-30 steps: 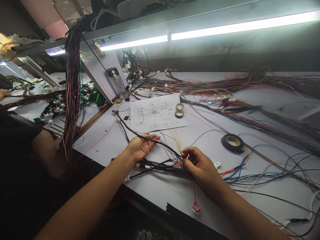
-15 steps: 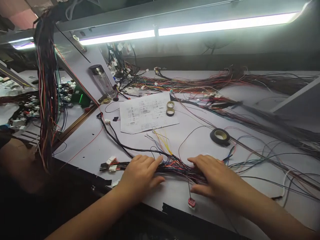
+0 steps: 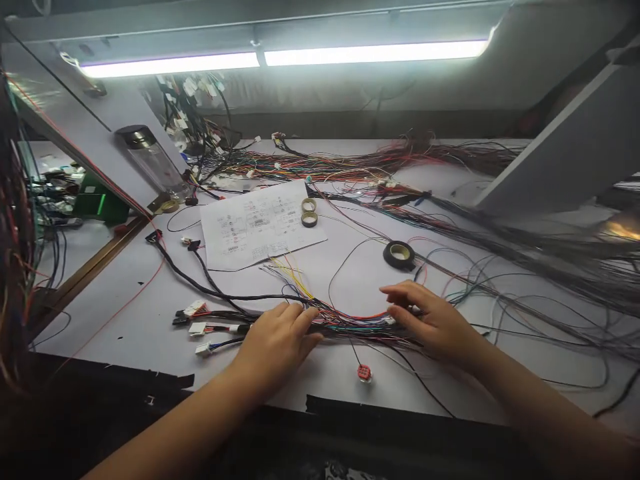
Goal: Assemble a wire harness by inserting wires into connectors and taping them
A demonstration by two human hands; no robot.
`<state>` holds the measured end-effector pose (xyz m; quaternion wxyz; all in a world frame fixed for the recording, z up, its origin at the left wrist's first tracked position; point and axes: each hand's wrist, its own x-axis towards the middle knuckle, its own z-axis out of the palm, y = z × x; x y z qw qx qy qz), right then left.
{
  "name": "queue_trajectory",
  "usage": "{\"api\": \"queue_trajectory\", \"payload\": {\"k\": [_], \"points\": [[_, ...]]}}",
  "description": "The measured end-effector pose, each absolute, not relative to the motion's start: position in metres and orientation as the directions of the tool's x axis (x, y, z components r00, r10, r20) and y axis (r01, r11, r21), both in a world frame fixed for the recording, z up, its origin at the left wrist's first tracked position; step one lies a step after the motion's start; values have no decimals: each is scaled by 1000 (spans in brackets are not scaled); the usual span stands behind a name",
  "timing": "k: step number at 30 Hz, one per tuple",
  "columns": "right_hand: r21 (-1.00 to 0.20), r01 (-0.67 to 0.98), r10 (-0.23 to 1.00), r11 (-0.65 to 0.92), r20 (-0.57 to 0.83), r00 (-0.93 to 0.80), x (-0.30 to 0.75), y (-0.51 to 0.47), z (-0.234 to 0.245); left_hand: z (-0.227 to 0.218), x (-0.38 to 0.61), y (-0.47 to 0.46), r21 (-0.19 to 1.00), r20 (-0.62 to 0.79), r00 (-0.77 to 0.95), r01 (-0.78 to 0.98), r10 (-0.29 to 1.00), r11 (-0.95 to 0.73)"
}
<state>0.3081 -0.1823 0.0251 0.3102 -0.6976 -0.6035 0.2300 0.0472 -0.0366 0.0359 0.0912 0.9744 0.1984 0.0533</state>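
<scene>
A wire harness of many thin coloured wires lies across the white table. My left hand is closed over its left part, with the thumb on the near side. My right hand hovers at the harness's right part, thumb and fingers apart, beside a small white connector. White connectors end the branches left of my left hand. A red connector hangs off on one wire toward the near edge. Yellow wires fan out behind the harness.
Behind lie a printed wiring sheet, two small tape rolls and a black tape roll. A glass bottle leans at the left panel. Loose wires spread rightward. A lamp crosses overhead.
The view has swung right. My right hand has lifted off the wires, its thumb and fingers now pointing left above them. My left hand stays on the harness.
</scene>
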Motion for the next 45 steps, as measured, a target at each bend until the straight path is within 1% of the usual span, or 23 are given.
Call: {"api": "queue_trajectory", "payload": {"k": [2,3,6,8,10,12,14,17,20,22,24,27,28,29,31,32,33,34,36,38,39,41,45], "points": [[-719,679,951,-150,84,298,313,-186,31,21,53,-40,239,135,914,344,382,-908],[-709,690,947,-144,104,304,314,-188,33,16,55,-38,268,147,912,336,383,-903],[-664,745,970,-70,129,207,313,-196,36,11,59,-27,353,136,894,359,427,-864],[-619,785,981,-36,128,146,310,-202,35,13,61,-23,369,136,884,375,448,-850],[-548,837,982,-3,155,105,305,-206,33,12,61,-25,344,157,877,383,455,-857],[-453,891,978,33,197,64,297,-208,32,9,59,-30,284,179,878,386,444,-878],[-363,928,979,80,204,-5,289,-205,30,6,55,-35,226,202,879,387,432,-894],[-277,950,985,145,127,-113,280,-198,22,8,48,-37,180,216,882,386,419,-905],[-234,956,984,179,27,-177,280,-191,9,16,45,-33,143,116,942,298,315,-944],[-236,950,977,204,-18,-215,286,-189,4,22,45,-29,145,7,972,233,236,-962],[-254,943,975,213,-14,-224,290,-188,3,26,46,-26,151,-50,973,231,226,-961],[-255,946,978,201,112,-177,289,-186,9,28,47,-23,142,-35,965,263,261,-954],[-253,942,971,221,143,-189,287,-185,11,28,47,-22,141,-35,966,260,257,-955],[-253,932,963,259,147,-227,283,-185,13,28,47,-22,145,-47,970,243,238,-959],[-273,893,933,359,84,-349,277,-184,17,28,47,-21,165,-74,980,193,183,-967],[-296,872,918,391,49,-395,275,-183,18,28,46,-21,173,-65,981,189,180,-967],[-327,857,911,398,34,-410,273,-183,20,29,45,-22,181,-31,978,210,208,-961],[-362,851,918,381,41,-394,273,-182,23,30,44,-23,190,26,961,265,275,-945],[-436,844,949,313,110,-295,275,-180,28,32,40,-28,231,140,885,406,443,-884],[-489,835,966,252,183,-184,277,-178,32,32,36,-33,284,165,819,495,550,-821],[-504,831,966,237,212,-147,278,-177,34,31,35,-36,305,148,810,508,567,-805],[-518,819,961,246,243,-134,276,-174,34,29,33,-38,342,96,818,508,567,-791],[-503,801,940,325,263,-217,268,-167,30,30,33,-30,468,1,821,504,570,-726]]}}
